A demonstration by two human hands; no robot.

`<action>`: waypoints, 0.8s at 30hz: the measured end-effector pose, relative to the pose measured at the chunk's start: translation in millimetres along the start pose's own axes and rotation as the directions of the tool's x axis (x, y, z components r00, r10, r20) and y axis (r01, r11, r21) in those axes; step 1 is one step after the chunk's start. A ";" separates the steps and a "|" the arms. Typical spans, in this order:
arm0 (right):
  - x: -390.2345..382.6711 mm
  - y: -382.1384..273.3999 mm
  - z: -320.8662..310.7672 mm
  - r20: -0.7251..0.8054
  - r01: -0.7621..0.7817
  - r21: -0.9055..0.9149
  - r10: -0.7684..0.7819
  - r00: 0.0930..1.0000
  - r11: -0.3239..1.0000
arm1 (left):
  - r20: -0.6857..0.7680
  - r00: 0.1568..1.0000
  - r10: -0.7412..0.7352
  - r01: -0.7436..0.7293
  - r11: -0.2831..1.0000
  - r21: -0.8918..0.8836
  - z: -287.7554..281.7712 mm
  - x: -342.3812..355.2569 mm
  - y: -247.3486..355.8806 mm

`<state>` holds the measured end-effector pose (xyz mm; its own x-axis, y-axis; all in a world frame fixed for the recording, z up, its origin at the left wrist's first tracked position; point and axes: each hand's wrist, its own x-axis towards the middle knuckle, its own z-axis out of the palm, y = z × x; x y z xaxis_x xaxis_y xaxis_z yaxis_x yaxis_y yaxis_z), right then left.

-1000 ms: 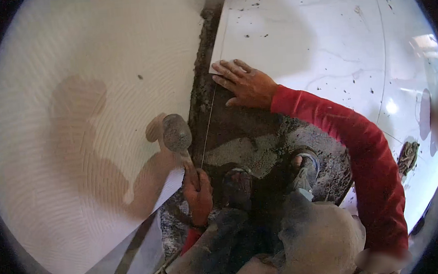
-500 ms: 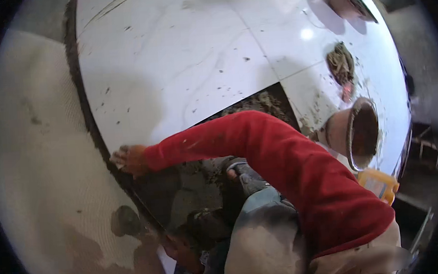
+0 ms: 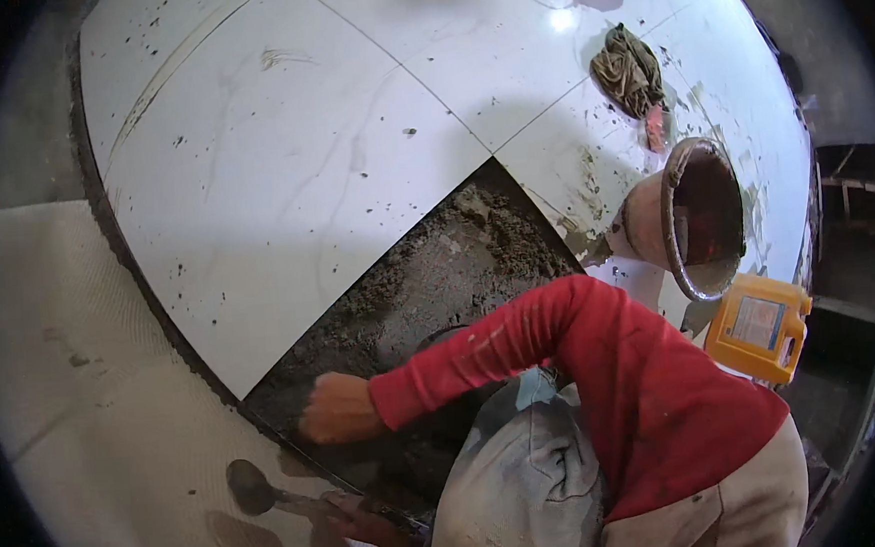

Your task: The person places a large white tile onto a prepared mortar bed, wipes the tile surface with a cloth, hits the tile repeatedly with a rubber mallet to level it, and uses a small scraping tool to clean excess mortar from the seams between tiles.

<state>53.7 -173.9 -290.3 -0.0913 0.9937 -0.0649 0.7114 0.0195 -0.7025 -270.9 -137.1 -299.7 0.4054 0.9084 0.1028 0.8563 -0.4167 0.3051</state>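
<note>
My left hand, low in the view and partly in shadow, grips the handle of a round metal scoop held over the pale sheet with fine combed ridges. My right hand, in a red sleeve, is over the dark patch of mortar, just right of a white floor tile's corner. Its fingers are curled down; anything in them is hidden. The dark mortar bed is bordered by laid tiles above and the ridged sheet at lower left, with a narrow dark gap running along the tile's left edge.
A bucket with a mortar-caked rim and a yellow jerrycan stand at right. A crumpled muddy cloth lies farther back, near another container at the top edge. Dark structures border the floor at far right.
The view has swung rightward, bringing the bucket and jerrycan in. My right hand has left the tile's corner, moving onto the mortar, its fingers now curled. The scoop is still in my left hand.
</note>
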 end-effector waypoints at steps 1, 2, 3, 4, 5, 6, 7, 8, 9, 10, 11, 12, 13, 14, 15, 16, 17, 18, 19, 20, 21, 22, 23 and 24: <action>-10.9 -0.8 4.2 0.137 -0.114 0.146 0.094 0.986 0.983 | -0.053 0.974 0.220 -0.212 0.969 0.125 -3.6 9.0 2.2; -24.6 0.3 11.8 0.120 -0.128 0.152 0.110 0.987 0.980 | 0.170 0.975 -0.139 0.171 0.967 -0.189 -24.9 36.6 66.4; -31.8 -6.0 17.8 -0.128 0.041 0.243 -0.009 0.992 0.969 | 0.311 0.911 -0.271 0.366 0.879 -0.305 -30.5 48.3 82.2; -38.1 -12.8 21.7 -0.371 0.214 0.294 -0.096 0.924 0.932 | 0.448 0.806 -0.387 0.559 0.746 -0.362 -33.4 57.4 98.7; -36.3 -23.7 24.3 -0.384 0.215 0.297 -0.090 0.919 0.931 | 0.316 0.922 -0.223 0.363 0.780 -0.509 -17.0 59.5 87.2; -33.8 -40.0 20.1 -0.396 0.273 0.605 -0.015 0.918 0.748 | 0.235 0.963 -0.135 0.248 0.788 -0.563 -14.3 62.3 88.0; -33.5 -49.0 14.5 -0.381 0.314 0.828 0.055 0.923 0.464 | 0.153 0.987 -0.051 0.135 0.785 -0.605 -12.0 62.0 89.0; -36.7 -44.3 1.8 -0.397 0.323 0.826 0.072 0.915 0.461 | 0.271 0.954 0.129 0.052 0.817 -0.574 -7.8 67.5 100.7; -41.2 -34.9 -11.1 -0.482 0.236 0.673 0.174 0.859 0.701 | 0.387 0.874 0.295 -0.037 0.833 -0.551 -2.1 72.5 114.0; -48.8 -23.6 -26.8 -0.576 0.077 0.484 0.251 0.778 0.872 | 0.498 0.747 0.440 -0.128 0.830 -0.542 5.3 77.4 131.6; -53.9 -16.5 -46.0 -0.588 0.092 0.487 0.248 0.770 0.869 | 0.585 0.603 0.543 -0.221 0.818 -0.531 7.6 84.4 144.6; -62.8 -9.1 -68.2 -0.471 0.004 0.651 0.400 0.786 0.759 | 0.658 0.443 0.608 -0.310 0.793 -0.524 8.0 93.0 157.7; -77.9 5.5 -82.4 -0.315 -0.105 0.789 0.546 0.776 0.605 | 0.667 0.428 0.610 -0.319 0.792 -0.520 2.6 106.5 193.7; -91.9 25.6 -86.6 -0.323 -0.146 0.804 0.630 0.706 0.576 | 0.728 0.275 0.629 -0.504 0.739 -0.448 -12.5 123.4 248.6; -106.0 42.5 -89.1 -0.327 -0.185 0.818 0.704 0.631 0.545 | 0.785 0.125 0.607 -0.668 0.637 -0.386 -23.9 136.6 293.9; -118.9 55.6 -88.6 -0.339 -0.171 0.836 0.736 0.586 0.521 | 0.800 0.123 0.587 -0.584 0.695 -0.419 -28.0 147.0 319.9; -131.3 63.6 -88.5 -0.350 -0.156 0.853 0.766 0.540 0.499 | 0.814 0.120 0.568 -0.495 0.745 -0.447 -25.5 159.2 338.9; -144.7 63.2 -91.5 -0.345 -0.153 0.855 0.765 0.544 0.495 | 0.762 0.106 0.639 -0.594 0.655 -0.467 -13.8 173.8 350.1; -159.9 60.0 -95.5 -0.349 -0.163 0.869 0.813 0.466 0.467 | 0.706 0.078 0.704 -0.685 0.552 -0.475 2.3 189.7 361.8; -173.9 54.5 -98.7 -0.345 -0.167 0.886 0.856 0.386 0.433 | 0.699 0.112 0.706 -0.690 0.561 -0.456 27.4 201.0 376.4; -183.9 47.7 -104.9 -0.347 -0.156 0.888 0.853 0.390 0.433 | 0.685 0.149 0.713 -0.703 0.564 -0.434 57.6 215.3 390.6; -194.2 39.3 -110.7 -0.301 -0.105 0.921 0.854 0.424 0.376 | 0.574 0.095 0.814 -0.826 0.386 -0.411 98.4 230.7 393.8; -204.2 30.6 -118.8 -0.268 -0.039 0.946 0.844 0.464 0.322 | 0.461 0.011 0.887 -0.922 0.188 -0.339 131.1 244.3 402.1; -211.1 25.7 -121.5 -0.276 -0.024 0.946 0.846 0.456 0.322 | 0.369 0.083 0.926 -0.877 0.244 -0.413 162.4 239.9 421.6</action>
<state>176.0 -369.8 -208.6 0.7527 0.5002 -0.4281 -0.4284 -0.1218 -0.8954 239.3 -100.7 -300.2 0.9446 -0.3231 -0.0579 -0.2793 -0.8838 0.3754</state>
